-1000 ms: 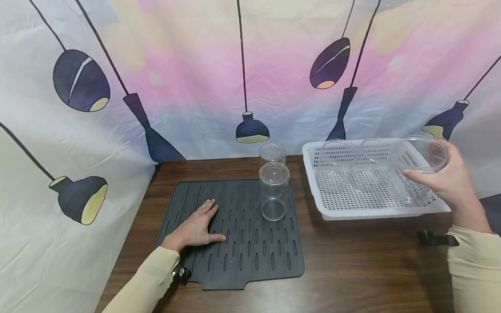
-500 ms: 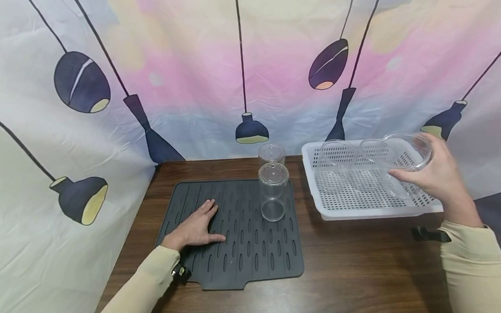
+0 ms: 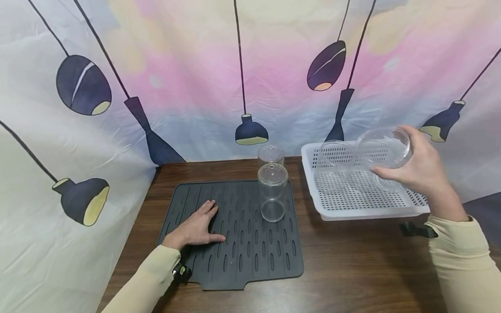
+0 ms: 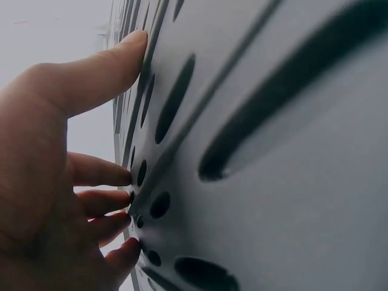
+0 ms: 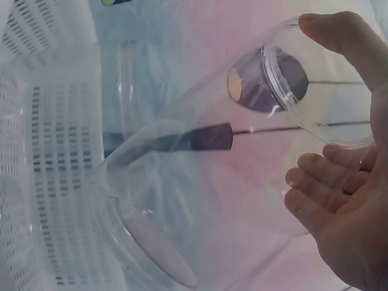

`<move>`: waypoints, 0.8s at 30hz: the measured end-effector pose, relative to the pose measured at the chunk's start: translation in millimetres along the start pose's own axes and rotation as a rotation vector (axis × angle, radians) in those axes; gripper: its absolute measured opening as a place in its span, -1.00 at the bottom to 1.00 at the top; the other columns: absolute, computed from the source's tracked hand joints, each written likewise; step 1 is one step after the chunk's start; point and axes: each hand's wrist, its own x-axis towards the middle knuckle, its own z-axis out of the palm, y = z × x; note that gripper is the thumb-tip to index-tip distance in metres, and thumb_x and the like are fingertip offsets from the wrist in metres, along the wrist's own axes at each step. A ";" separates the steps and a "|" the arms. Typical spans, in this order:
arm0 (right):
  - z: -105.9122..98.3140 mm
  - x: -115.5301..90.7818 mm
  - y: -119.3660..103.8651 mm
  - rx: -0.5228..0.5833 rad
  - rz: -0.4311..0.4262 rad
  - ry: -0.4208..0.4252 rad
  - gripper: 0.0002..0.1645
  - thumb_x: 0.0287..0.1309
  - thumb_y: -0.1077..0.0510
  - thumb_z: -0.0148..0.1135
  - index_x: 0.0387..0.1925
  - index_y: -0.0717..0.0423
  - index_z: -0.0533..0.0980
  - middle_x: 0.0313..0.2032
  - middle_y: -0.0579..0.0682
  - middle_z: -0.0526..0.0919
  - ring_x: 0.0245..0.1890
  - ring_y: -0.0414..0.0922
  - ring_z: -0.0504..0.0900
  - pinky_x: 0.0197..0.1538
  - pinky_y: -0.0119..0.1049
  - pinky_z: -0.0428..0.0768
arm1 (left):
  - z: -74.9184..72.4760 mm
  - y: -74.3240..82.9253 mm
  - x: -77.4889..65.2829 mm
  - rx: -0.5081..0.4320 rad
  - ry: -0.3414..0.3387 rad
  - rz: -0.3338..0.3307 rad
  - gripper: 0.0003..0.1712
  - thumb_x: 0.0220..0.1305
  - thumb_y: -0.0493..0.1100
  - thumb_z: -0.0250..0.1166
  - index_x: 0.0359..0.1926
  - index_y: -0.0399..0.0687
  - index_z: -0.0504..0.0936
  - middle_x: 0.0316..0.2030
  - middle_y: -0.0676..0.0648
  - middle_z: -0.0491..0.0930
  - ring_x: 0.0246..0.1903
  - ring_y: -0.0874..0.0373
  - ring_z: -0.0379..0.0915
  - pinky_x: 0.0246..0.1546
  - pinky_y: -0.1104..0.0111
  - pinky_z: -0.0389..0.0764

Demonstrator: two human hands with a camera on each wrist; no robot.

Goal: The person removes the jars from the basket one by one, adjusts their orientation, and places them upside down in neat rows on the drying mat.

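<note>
A clear glass cup (image 3: 384,150) is held by my right hand (image 3: 426,167) over the white basket, thumb and fingers around its rim. In the right wrist view, the same cup (image 5: 182,139) is tilted, its wide rim by the thumb. My left hand (image 3: 196,227) rests on the black drying mat (image 3: 230,270), fingers spread. Against the mat's ridged surface (image 4: 291,200) the fingertips touch in the left wrist view. Two clear glasses stand at the mat's right side: a near glass (image 3: 272,191) and a far glass (image 3: 271,152) partly hidden behind it.
The white perforated basket (image 3: 371,215) stands at the back right of the brown wooden table (image 3: 346,277). Another clear glass (image 3: 335,157) is in its left part; the held cup overlaps what lies behind it. A printed cloth (image 3: 187,66) hangs behind the table.
My right hand has moved left over the basket with the cup, which now tilts more. My left hand stays on the mat, and the two glasses there have not moved.
</note>
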 end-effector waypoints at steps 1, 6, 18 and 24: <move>1.0 1.1 -2.6 0.004 -0.014 -0.002 0.31 -0.55 0.13 0.73 0.35 0.23 0.24 0.14 0.35 0.41 0.09 0.28 0.37 0.06 0.32 0.33 | 0.0 0.0 0.0 -0.003 0.000 -0.001 0.18 0.05 0.34 0.39 0.45 -0.32 0.16 0.50 -0.28 -0.03 0.50 -0.19 -0.18 0.39 -0.08 0.16; 4.1 5.8 -13.0 0.006 -0.059 -0.019 0.30 -0.59 0.14 0.74 0.33 0.22 0.27 0.13 0.32 0.41 0.07 0.26 0.37 0.04 0.34 0.35 | -0.7 -0.8 -0.5 -0.010 -0.005 0.008 0.17 0.07 0.32 0.39 0.45 -0.33 0.16 0.51 -0.28 -0.04 0.51 -0.19 -0.19 0.39 -0.08 0.15; 14.4 8.5 -31.0 -0.002 -0.174 -0.003 0.30 -0.63 0.15 0.73 0.31 0.26 0.28 0.15 0.31 0.42 0.10 0.23 0.40 0.09 0.30 0.39 | -20.7 4.0 3.2 -0.039 0.071 0.060 0.12 0.12 0.28 0.37 0.46 -0.32 0.15 0.51 -0.25 -0.05 0.51 -0.20 -0.20 0.35 -0.13 0.19; 21.0 11.9 -40.6 -0.008 -0.220 -0.028 0.29 -0.59 0.11 0.73 0.32 0.24 0.28 0.18 0.28 0.42 0.14 0.20 0.40 0.12 0.28 0.42 | -28.5 7.8 3.9 -0.024 0.140 0.064 0.11 0.14 0.32 0.33 0.49 -0.23 0.12 0.49 -0.24 0.05 0.47 -0.19 -0.04 0.33 -0.13 0.24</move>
